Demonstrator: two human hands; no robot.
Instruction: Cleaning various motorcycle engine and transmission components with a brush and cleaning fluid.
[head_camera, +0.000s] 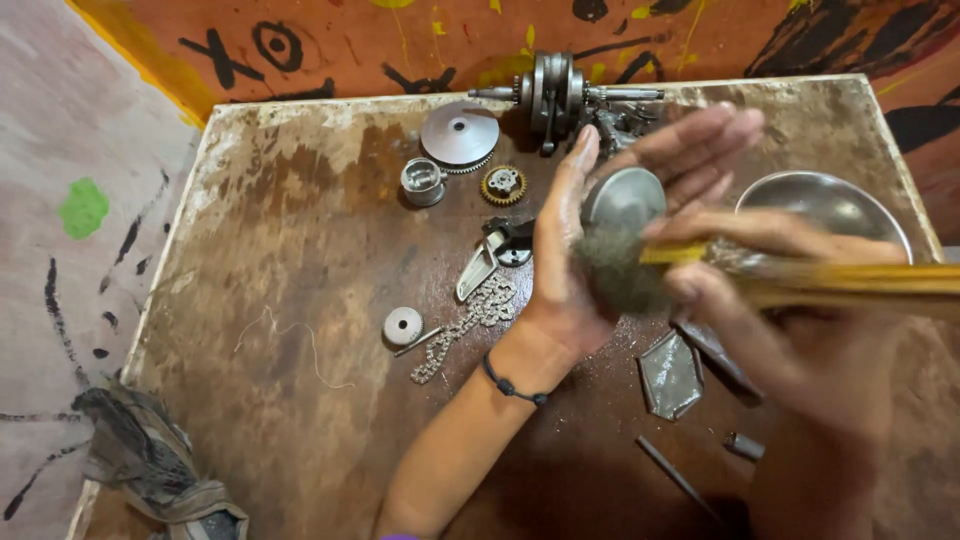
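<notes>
Holding round metal part (624, 197) in left hand (590, 230); right hand (790, 310) gripping brush (700, 275).

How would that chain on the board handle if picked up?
The chain lies in a loose curved heap, so it would likely hang floppy and drape. Being metal links, probably heavy for its size. The board looks oily, so it may be slippery.

On the stained workbench (300, 230) before you, a crankshaft (555, 92) stands at the top centre of the frame, with a toothed disc (458, 135), a small metal cup (422, 182) and a brass gear (503, 185) just below. A chain (470, 320) and washer (403, 325) lie mid-frame; a steel bowl (825, 200) sits right; a dirty rag (150, 460) hangs lower left.
</notes>
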